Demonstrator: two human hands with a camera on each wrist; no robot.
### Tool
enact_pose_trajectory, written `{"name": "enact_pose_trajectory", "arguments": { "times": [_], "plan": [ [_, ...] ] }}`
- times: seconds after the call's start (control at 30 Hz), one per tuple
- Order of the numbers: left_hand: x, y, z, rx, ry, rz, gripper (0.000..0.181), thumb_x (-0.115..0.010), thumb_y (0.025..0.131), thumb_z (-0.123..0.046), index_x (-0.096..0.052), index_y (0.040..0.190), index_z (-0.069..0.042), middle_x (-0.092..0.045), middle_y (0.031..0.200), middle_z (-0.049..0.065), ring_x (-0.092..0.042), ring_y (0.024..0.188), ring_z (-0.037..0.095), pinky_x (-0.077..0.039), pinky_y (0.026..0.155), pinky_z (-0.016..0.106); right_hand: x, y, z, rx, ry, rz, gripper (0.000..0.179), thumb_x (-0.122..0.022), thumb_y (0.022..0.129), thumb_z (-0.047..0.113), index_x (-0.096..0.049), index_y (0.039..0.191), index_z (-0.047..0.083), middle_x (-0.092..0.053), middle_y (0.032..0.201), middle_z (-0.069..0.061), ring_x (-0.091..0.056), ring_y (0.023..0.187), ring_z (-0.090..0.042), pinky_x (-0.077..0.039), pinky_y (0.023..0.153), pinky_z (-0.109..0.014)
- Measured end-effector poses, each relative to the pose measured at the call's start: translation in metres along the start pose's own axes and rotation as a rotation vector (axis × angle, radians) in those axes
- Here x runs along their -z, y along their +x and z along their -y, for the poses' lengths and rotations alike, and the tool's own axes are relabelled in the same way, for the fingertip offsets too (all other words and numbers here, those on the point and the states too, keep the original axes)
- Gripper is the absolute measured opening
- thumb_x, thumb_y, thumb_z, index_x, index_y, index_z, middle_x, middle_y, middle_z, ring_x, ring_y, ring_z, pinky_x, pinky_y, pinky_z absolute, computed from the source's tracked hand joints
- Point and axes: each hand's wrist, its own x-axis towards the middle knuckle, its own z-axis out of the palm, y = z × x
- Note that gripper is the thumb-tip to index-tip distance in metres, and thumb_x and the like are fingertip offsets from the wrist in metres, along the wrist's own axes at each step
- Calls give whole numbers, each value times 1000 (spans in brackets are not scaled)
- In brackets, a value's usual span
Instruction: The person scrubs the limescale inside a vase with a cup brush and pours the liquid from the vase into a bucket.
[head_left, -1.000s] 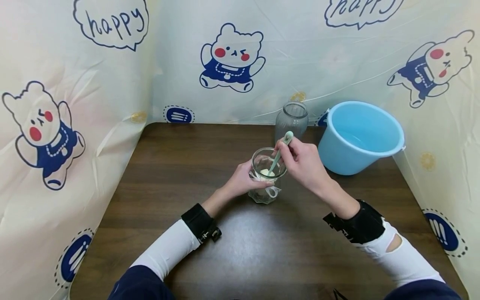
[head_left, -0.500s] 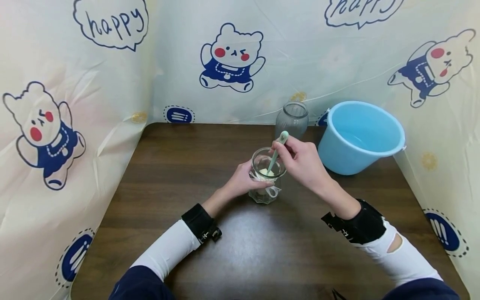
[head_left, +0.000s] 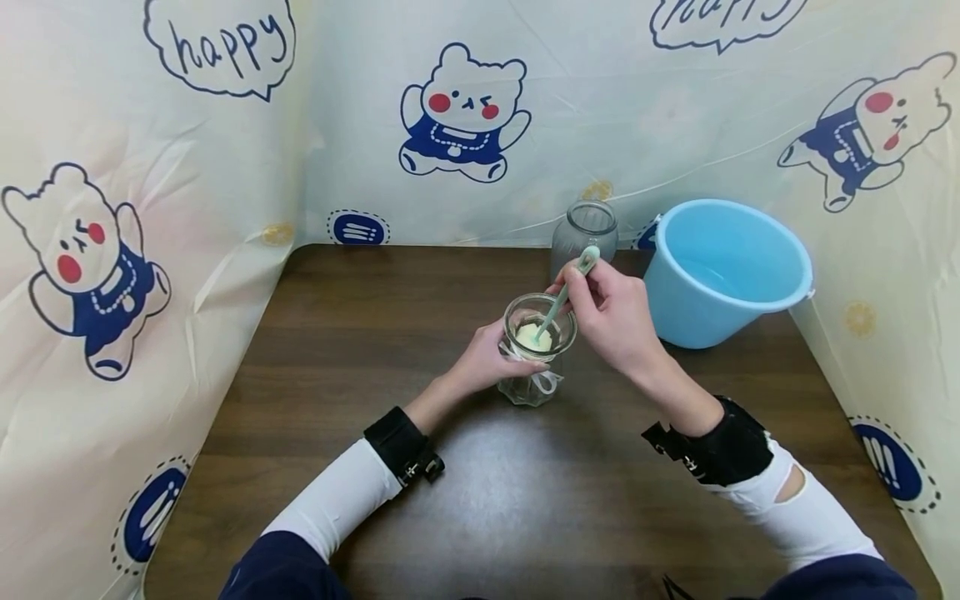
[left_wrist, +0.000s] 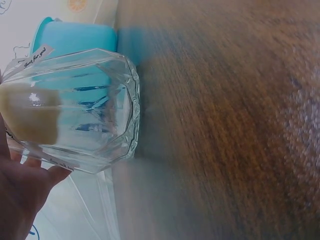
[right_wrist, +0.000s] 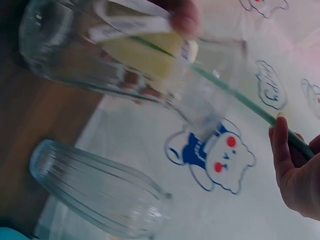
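Note:
My left hand (head_left: 483, 362) grips a clear glass jar (head_left: 528, 392) around its upper part, with a white printed ribbon tied round it. The jar stands upright at the middle of the table. Inside sits the pale yellow sponge head (head_left: 534, 337) of a bottle brush, whose thin green handle (head_left: 561, 298) slants out over the rim. Between thumb and fingers, my right hand (head_left: 618, 321) pinches that handle near its top. Seen from the left wrist, the sponge (left_wrist: 30, 117) fills the jar's upper section, away from the faceted base. The right wrist view shows the handle (right_wrist: 250, 105) leaving the jar's mouth.
Behind the right hand stands a second, ribbed glass jar (head_left: 585, 229) at the table's back edge. To its right is a light blue bucket (head_left: 686, 300). A cartoon-printed curtain (head_left: 360, 125) hangs around the brown wooden table (head_left: 337, 333).
My right hand has drawn the bottle brush up and to the right, and more of the sponge shows near the jar's mouth. The left hand and the jar have hardly moved.

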Motion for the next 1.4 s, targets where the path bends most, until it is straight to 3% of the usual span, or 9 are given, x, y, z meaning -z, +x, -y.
{"name": "enact_pose_trajectory", "arguments": {
  "times": [0.33, 0.6, 0.77, 0.9, 1.03, 1.2, 1.33, 1.4],
  "plan": [
    [-1, 0, -1, 0, -10, -10, 71, -85, 68, -34, -59, 132, -18, -68, 122, 1, -61, 104, 9, -51, 90, 34, -18, -17, -15, 19, 18, 126, 21, -49, 100, 18, -65, 95, 5, -72, 79, -10, -62, 62, -8, -40, 40, -25],
    [-1, 0, -2, 38, -7, 16, 73, -84, 69, -38, -56, 134, -21, -68, 118, -2, -60, 99, 7, -51, 87, 32, -4, -3, 4, -39, 37, 91, 21, -50, 100, 16, -65, 95, 1, -75, 87, -10, -62, 64, -9, -50, 46, -25],
    [-2, 0, -1, 28, -3, 8, 73, -85, 69, -37, -57, 134, -20, -68, 120, -2, -60, 101, 5, -52, 88, 31, -13, -12, -2, -32, 20, 100, 21, -50, 100, 14, -66, 94, 2, -73, 82, -10, -59, 61, -8, -43, 41, -26],
    [-2, 0, 0, 30, -17, 1, 72, -85, 68, -35, -57, 133, -20, -68, 121, -1, -62, 104, 14, -51, 89, 33, -20, -19, -15, -66, 28, 154, 24, -48, 101, 21, -66, 94, 6, -70, 76, -6, -63, 65, -7, -42, 40, -27],
    [2, -2, -11, 8, -33, 0, 68, -85, 70, -28, -59, 131, -13, -69, 120, 5, -63, 104, 24, -51, 89, 38, -15, -16, -13, -83, 34, 168, 26, -48, 102, 21, -66, 95, 4, -72, 80, -9, -65, 65, -10, -44, 40, -27],
    [8, -4, -32, 2, -41, 10, 67, -85, 70, -21, -58, 130, -4, -68, 120, 13, -62, 102, 20, -51, 89, 39, -5, -5, -7, -74, 37, 101, 27, -48, 101, 24, -66, 92, 6, -73, 82, -7, -62, 62, -8, -50, 46, -25],
    [8, -4, -32, 5, -30, 13, 68, -85, 70, -23, -58, 131, -6, -68, 120, 14, -61, 101, 17, -51, 88, 37, -5, -4, -8, -82, 37, 100, 28, -48, 101, 27, -66, 91, 7, -72, 81, -7, -62, 62, -9, -49, 46, -26],
    [5, -3, -24, 0, -28, 8, 69, -85, 70, -26, -58, 131, -9, -68, 121, 13, -62, 101, 19, -51, 88, 38, -7, -7, -10, -75, 23, 113, 28, -48, 101, 26, -66, 91, 7, -71, 77, -6, -60, 61, -9, -46, 43, -26]
  ]
}}
